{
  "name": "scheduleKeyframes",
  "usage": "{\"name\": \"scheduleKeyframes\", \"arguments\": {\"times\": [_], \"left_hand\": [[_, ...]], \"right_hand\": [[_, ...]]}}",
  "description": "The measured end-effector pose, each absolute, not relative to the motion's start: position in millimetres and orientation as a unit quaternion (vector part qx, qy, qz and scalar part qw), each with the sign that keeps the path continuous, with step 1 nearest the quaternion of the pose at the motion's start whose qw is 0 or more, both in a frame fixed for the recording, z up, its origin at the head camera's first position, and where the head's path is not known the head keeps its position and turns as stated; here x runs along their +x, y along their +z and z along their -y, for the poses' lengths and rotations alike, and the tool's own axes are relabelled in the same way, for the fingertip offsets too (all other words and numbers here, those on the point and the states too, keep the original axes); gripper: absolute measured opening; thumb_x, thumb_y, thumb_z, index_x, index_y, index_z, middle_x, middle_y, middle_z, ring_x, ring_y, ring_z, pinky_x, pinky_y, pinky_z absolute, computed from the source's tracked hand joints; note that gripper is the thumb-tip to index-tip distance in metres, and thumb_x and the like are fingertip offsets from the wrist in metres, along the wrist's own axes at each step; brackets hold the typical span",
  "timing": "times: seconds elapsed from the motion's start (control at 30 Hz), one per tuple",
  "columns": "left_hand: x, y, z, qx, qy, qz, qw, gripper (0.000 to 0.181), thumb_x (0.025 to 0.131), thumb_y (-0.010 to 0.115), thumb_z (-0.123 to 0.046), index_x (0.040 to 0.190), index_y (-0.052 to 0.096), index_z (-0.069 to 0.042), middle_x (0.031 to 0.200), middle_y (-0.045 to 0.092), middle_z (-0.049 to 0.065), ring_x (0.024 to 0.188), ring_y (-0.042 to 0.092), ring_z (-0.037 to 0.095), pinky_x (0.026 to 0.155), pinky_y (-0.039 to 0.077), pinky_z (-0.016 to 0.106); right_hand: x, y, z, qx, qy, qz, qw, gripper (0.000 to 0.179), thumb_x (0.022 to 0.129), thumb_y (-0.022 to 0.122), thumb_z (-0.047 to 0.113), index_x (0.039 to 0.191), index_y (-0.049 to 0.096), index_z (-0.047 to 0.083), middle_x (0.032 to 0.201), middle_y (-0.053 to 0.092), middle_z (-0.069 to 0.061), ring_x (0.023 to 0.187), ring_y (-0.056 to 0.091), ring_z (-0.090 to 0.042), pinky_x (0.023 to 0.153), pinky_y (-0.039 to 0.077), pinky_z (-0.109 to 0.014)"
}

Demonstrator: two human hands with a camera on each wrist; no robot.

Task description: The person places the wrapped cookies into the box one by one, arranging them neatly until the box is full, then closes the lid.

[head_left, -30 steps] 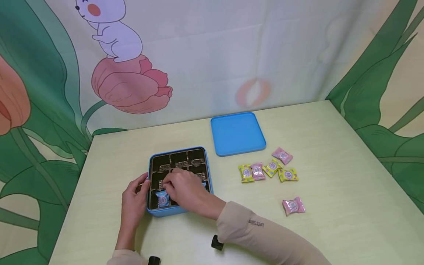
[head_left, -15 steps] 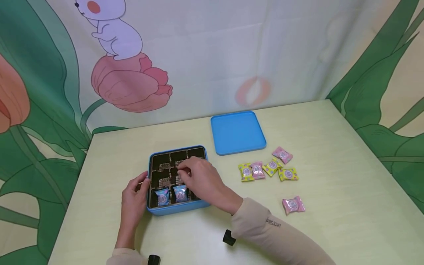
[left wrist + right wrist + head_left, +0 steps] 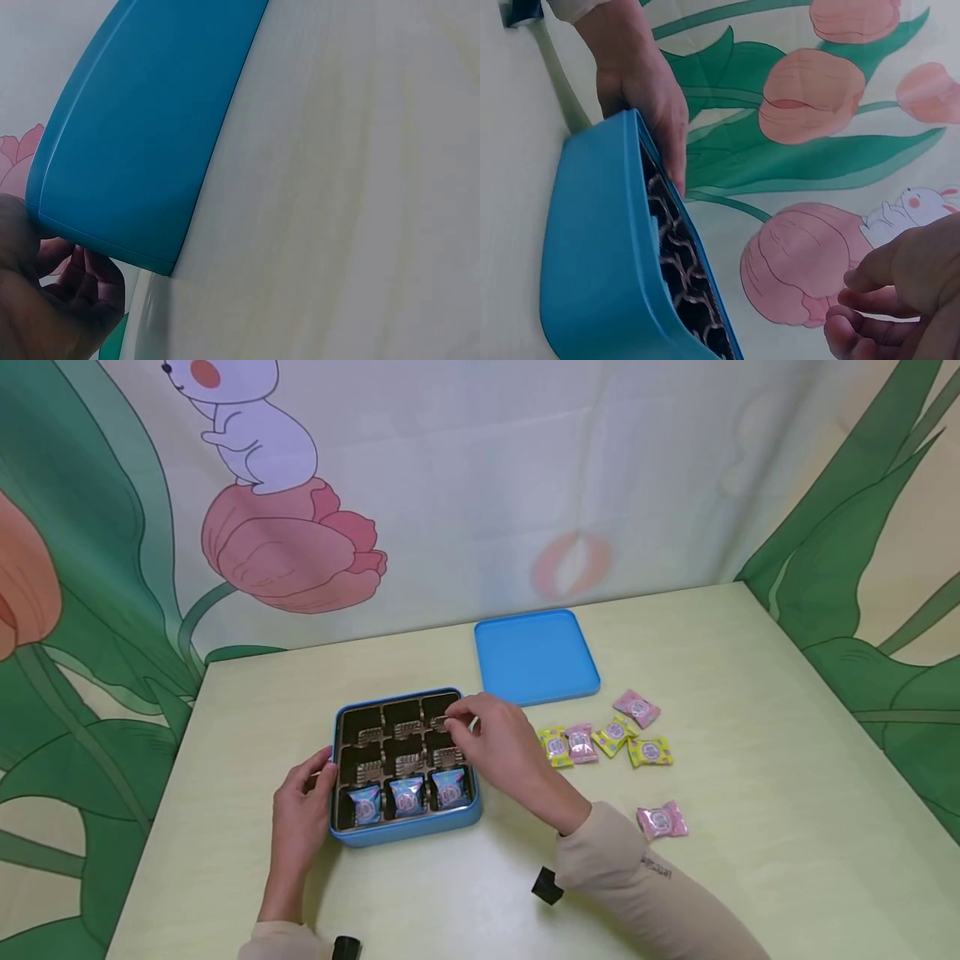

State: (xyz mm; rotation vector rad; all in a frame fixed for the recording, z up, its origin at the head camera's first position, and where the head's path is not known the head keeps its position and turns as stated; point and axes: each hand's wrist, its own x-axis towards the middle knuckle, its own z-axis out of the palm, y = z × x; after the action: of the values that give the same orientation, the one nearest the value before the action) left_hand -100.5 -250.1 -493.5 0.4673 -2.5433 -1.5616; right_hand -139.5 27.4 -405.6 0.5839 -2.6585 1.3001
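A blue square box (image 3: 408, 832) with a dark divided insert stands on the table at left centre. Three blue-wrapped candies fill its front row: the left candy (image 3: 366, 806), the middle candy (image 3: 407, 797) and the right candy (image 3: 450, 788). My left hand (image 3: 296, 814) rests against the box's left wall, its fingertips touching the side in the left wrist view. Over the box's right edge hovers my right hand (image 3: 504, 750), its fingers loosely bent and nothing between them; the right wrist view shows this hand (image 3: 904, 292) apart from the box (image 3: 592, 240).
A blue lid (image 3: 536, 656) lies behind the box to the right. Right of the box are several wrapped candies, among them a yellow candy (image 3: 650, 752) and a pink candy (image 3: 636, 707). One more pink candy (image 3: 662, 820) sits nearer the front. A printed curtain (image 3: 450, 485) hangs behind the table.
My right hand has lifted out of the box's front row and moved right and back, uncovering the middle and right blue candies. The left hand stays at the box's side.
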Motion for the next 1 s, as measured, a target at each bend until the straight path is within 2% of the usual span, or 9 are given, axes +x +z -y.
{"name": "scheduleKeyframes", "arguments": {"times": [0.27, 0.4, 0.53, 0.7, 1.0], "left_hand": [[-100.3, -492.9, 251.4, 0.154, -0.517, 0.840, 0.065, 0.046, 0.109, 0.055, -0.031, 0.147, 0.057, -0.006, 0.138, 0.058, 0.014, 0.113, 0.056, 0.022, 0.079, 0.041, 0.012], [-101.3, -492.5, 250.4, 0.151, -0.520, 0.838, 0.066, 0.046, 0.109, 0.055, -0.031, 0.147, 0.057, -0.006, 0.137, 0.058, 0.015, 0.112, 0.056, 0.022, 0.079, 0.041, 0.012], [-102.7, -492.3, 248.6, 0.149, -0.521, 0.837, 0.067, 0.046, 0.109, 0.055, -0.030, 0.147, 0.057, -0.006, 0.137, 0.058, 0.015, 0.112, 0.056, 0.022, 0.079, 0.041, 0.011], [-101.9, -491.7, 247.8, 0.154, -0.522, 0.836, 0.067, 0.044, 0.109, 0.055, -0.029, 0.147, 0.058, -0.006, 0.136, 0.058, 0.014, 0.112, 0.057, 0.022, 0.078, 0.041, 0.011], [-100.5, -493.0, 250.0, 0.159, -0.526, 0.834, 0.061, 0.046, 0.109, 0.055, -0.032, 0.147, 0.057, -0.007, 0.138, 0.057, 0.014, 0.115, 0.057, 0.024, 0.079, 0.040, 0.010]], "right_hand": [[-150.6, -402.4, -50.2, 0.151, 0.432, 0.885, 0.081, 0.017, 0.099, 0.070, 0.012, 0.110, 0.077, 0.003, 0.092, 0.072, -0.005, 0.073, 0.059, -0.018, 0.065, 0.049, -0.030], [-155.9, -402.7, -63.4, 0.124, 0.420, 0.897, 0.068, 0.020, 0.098, 0.071, 0.014, 0.114, 0.077, 0.002, 0.094, 0.072, -0.007, 0.075, 0.062, -0.020, 0.066, 0.051, -0.031], [-161.3, -406.4, -77.1, 0.100, 0.390, 0.915, 0.040, 0.024, 0.098, 0.072, 0.015, 0.118, 0.075, 0.001, 0.100, 0.074, -0.010, 0.079, 0.065, -0.023, 0.066, 0.053, -0.033], [-168.1, -413.7, -93.4, 0.083, 0.357, 0.930, -0.004, 0.029, 0.098, 0.073, 0.014, 0.122, 0.073, -0.002, 0.109, 0.073, -0.015, 0.097, 0.067, -0.028, 0.078, 0.056, -0.040], [-179.5, -434.4, -113.7, 0.054, 0.299, 0.948, -0.090, 0.040, 0.096, 0.072, 0.012, 0.130, 0.066, -0.007, 0.125, 0.067, -0.023, 0.115, 0.063, -0.035, 0.094, 0.053, -0.050]]}}
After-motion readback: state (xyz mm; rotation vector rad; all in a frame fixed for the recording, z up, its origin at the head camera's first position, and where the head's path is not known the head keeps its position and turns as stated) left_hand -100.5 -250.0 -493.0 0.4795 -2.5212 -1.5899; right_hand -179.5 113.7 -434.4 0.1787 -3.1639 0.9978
